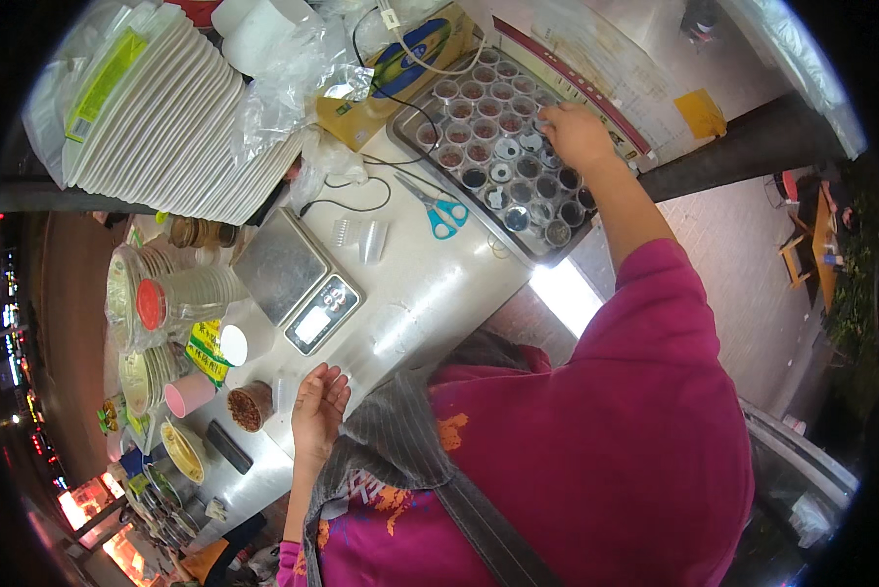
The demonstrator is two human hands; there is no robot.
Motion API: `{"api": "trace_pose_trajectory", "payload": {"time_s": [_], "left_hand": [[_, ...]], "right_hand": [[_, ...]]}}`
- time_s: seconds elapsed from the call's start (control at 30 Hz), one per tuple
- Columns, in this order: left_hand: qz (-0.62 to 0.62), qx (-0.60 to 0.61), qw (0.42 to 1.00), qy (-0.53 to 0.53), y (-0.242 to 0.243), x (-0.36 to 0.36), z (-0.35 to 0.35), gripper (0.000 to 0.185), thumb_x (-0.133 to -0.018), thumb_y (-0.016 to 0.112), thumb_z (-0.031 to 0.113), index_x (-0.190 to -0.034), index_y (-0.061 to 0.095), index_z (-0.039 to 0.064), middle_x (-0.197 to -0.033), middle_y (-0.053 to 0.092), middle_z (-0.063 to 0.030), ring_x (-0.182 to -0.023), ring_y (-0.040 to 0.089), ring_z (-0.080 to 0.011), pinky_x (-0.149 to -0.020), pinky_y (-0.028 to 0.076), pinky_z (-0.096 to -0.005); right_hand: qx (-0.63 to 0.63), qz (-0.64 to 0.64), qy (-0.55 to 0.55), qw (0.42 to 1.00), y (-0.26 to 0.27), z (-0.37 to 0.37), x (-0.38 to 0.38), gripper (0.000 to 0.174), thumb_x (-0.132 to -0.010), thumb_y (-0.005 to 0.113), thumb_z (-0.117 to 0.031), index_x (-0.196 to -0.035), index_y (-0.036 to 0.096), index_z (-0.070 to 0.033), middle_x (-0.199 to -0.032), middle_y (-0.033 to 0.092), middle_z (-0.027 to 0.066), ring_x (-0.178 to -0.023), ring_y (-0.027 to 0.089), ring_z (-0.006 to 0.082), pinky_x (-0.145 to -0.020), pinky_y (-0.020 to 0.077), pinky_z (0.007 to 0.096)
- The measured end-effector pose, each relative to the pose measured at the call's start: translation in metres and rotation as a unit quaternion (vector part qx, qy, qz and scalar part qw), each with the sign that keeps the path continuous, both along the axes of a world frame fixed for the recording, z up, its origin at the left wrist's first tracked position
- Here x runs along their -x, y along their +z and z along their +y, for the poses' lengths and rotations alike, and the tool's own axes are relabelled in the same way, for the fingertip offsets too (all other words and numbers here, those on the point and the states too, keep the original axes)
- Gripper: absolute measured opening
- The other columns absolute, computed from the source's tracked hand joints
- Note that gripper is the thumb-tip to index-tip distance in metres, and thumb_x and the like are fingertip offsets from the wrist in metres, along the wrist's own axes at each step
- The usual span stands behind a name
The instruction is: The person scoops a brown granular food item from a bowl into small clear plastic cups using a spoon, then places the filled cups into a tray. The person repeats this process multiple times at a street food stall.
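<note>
My right hand (577, 137) reaches over a metal tray (463, 192) on the steel counter. Its fingertips are among small clear plastic cups at the tray's right side; whether they pinch anything is hidden. Many of the farther cups hold reddish-brown bits (485, 130). Nearer cups hold dark contents (527, 167), some with white patches. Palm up and slightly curled, my left hand (320, 407) is empty beside the counter's front edge. Close to it stand a tub of reddish-brown granules (248, 409) and a clear plastic cup (284, 394).
Blue-handled scissors (443, 216), nested small plastic cups (370, 241) and a digital kitchen scale (282, 268) lie left of the tray. A tall stack of white containers (168, 139) leans behind. Leftward are a white cup (245, 343), a pink cup (190, 395) and a yellow packet (208, 352).
</note>
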State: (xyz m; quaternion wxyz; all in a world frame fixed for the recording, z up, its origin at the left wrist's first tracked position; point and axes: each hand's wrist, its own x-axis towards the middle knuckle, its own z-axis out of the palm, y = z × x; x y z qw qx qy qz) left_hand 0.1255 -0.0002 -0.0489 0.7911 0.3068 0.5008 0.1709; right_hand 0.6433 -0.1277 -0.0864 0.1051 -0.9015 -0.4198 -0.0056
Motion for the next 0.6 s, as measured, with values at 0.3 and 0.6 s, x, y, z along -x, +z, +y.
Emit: {"api": "trace_pose_trajectory", "payload": {"time_s": [0.3,0.6], "left_hand": [[0.010,0.003,1.000,-0.001,-0.001,-0.004,0.002,0.029,-0.092,0.051,0.023,-0.115,0.050,0.006,-0.108,0.057,-0.0089,-0.097,0.056,-0.0203,-0.087,0.046,-0.0339],[0.021,0.006,1.000,0.011,-0.003,-0.005,0.004,0.028,-0.092,0.051,0.023,-0.114,0.050,0.006,-0.107,0.058,-0.0087,-0.097,0.056,-0.0199,-0.087,0.046,-0.0332]], "right_hand": [[0.047,0.017,0.011,0.999,0.007,0.007,-0.003,0.026,-0.082,0.057,-0.022,-0.108,0.060,-0.018,-0.102,0.057,0.0087,-0.101,0.054,0.0278,-0.085,0.0449,0.0395],[-0.026,-0.011,0.046,0.999,0.006,0.018,-0.012,0.023,-0.080,0.057,-0.013,-0.103,0.062,-0.014,-0.093,0.058,0.0115,-0.093,0.055,0.0315,-0.079,0.0461,0.0404]]}}
